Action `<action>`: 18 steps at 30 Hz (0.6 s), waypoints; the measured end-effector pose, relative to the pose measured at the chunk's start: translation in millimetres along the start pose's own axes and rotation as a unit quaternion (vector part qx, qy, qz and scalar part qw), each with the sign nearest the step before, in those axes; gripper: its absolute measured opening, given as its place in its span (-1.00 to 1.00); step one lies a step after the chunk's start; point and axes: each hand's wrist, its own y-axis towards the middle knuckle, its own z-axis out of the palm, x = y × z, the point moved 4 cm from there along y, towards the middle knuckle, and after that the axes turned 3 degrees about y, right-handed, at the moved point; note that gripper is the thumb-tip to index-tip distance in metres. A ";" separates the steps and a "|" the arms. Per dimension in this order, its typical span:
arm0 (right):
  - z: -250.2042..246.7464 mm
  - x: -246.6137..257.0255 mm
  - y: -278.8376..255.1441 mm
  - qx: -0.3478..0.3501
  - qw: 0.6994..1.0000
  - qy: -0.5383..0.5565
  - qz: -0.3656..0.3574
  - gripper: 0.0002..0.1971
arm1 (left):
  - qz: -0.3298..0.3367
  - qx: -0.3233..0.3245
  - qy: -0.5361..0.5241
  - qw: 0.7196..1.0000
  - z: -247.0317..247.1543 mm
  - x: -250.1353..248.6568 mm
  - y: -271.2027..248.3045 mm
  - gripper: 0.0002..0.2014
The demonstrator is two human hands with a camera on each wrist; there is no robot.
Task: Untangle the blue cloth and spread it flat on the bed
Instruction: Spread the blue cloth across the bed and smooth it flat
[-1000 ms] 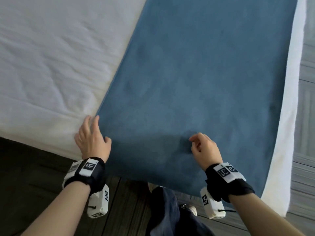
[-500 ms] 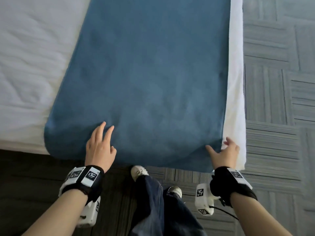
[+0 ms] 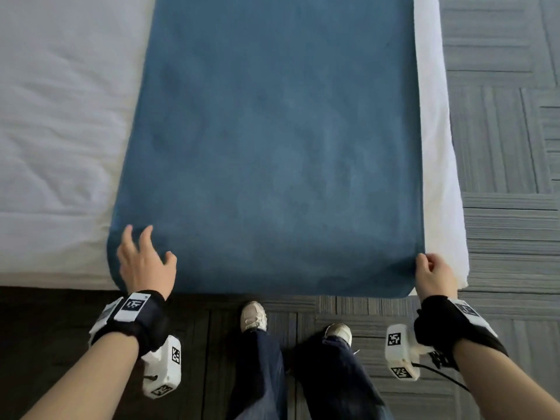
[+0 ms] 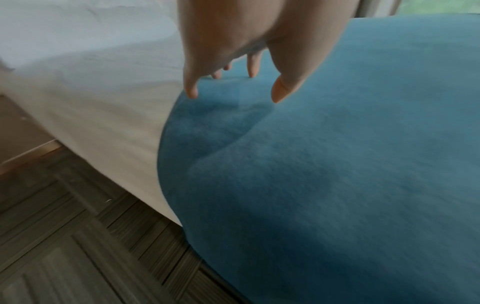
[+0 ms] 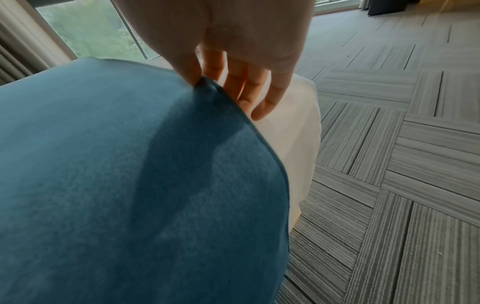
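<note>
The blue cloth (image 3: 272,147) lies spread smooth along the right part of the white bed (image 3: 60,131), its near end draped over the bed's front edge. My left hand (image 3: 142,256) hovers over the cloth's near left corner with fingers spread and relaxed; in the left wrist view the fingertips (image 4: 192,92) reach down to the blue cloth (image 4: 324,164) near its edge. My right hand (image 3: 430,271) pinches the near right corner; the right wrist view shows thumb and forefinger closed on the edge of the blue cloth (image 5: 130,154) and the other fingers (image 5: 270,98) held loose.
A strip of white sheet (image 3: 436,147) shows right of the cloth at the bed's side edge. Grey patterned carpet tiles (image 3: 509,116) cover the floor to the right and front. My legs and shoes (image 3: 254,316) stand against the bed's front. A window (image 5: 91,30) lies beyond the bed.
My left hand slid left toward the cloth's near left corner. My right hand closed into a pinch on the near right corner. The view shifted so the cloth sits more centred.
</note>
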 end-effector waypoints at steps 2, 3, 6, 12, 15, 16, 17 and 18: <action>5.1 0.1 -5.8 -0.024 1.000 0.008 0.012 -0.72 | -0.054 -0.012 -0.024 0.998 -5.5 19.8 20.3 -0.42; 8.2 1.6 -7.9 -0.033 0.999 0.010 0.019 -0.71 | -0.073 -0.014 -0.029 0.997 -7.6 28.0 30.0 -0.43; 13.4 8.2 -9.5 -0.066 0.997 0.006 0.045 -0.65 | -0.116 -0.021 -0.027 0.993 -12.8 46.5 59.0 -0.50; 12.1 17.6 -11.8 -0.098 0.995 0.008 0.037 -0.65 | -0.105 0.029 -0.082 0.991 -11.4 59.9 100.5 -0.63; 5.0 21.2 -23.2 -0.136 0.990 0.023 -0.019 -0.63 | -0.061 0.015 -0.092 0.994 -13.0 60.1 98.4 -0.66; 2.6 19.0 -27.7 -0.154 0.987 0.029 -0.030 -0.60 | -0.045 -0.002 -0.096 0.994 -13.8 62.7 95.1 -0.67; 0.7 14.6 -32.4 -0.167 0.985 0.028 -0.029 -0.58 | -0.033 -0.018 -0.097 0.995 -14.9 67.5 90.4 -0.68; 0.5 9.2 -35.2 -0.169 0.985 0.020 -0.020 -0.58 | -0.028 -0.031 -0.095 0.995 -15.5 73.1 85.6 -0.69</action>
